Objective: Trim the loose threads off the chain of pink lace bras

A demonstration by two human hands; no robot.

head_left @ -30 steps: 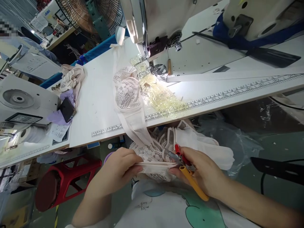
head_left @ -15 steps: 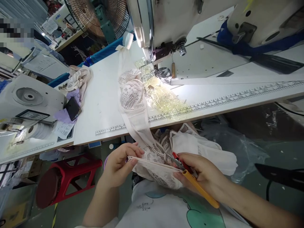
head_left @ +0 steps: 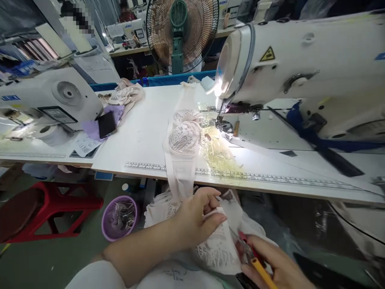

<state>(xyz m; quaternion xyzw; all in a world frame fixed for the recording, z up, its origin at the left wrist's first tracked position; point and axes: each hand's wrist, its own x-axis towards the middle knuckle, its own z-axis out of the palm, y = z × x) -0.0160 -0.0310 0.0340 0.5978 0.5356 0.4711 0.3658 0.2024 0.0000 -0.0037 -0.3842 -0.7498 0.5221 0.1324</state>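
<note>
My left hand (head_left: 200,218) is closed, pinching the upper edge of a white lace bra piece (head_left: 218,251) over my lap. The fingers of my right hand (head_left: 270,257) are closed round thread snips (head_left: 251,251) with red and orange on the handle, their metal blades beside the lace piece. My right fingertips lie at that piece's right edge. A pale lace bra (head_left: 183,138) lies on the table and hangs over its front edge towards my lap. More white fabric (head_left: 159,208) is bunched below the table edge, partly hidden by my left arm.
A sewing machine (head_left: 279,56) with a lit needle area stands on the white table (head_left: 144,132). Yellowish clear film (head_left: 219,156) lies by its needle. Further left are a phone (head_left: 106,124) and another machine (head_left: 60,96). A purple bin (head_left: 104,224) and red stool (head_left: 60,208) stand below.
The view has swung and levelled, showing more of the machine and the purple bin. My left hand has moved across towards my right, still pinching fabric. My right hand keeps the snips.
</note>
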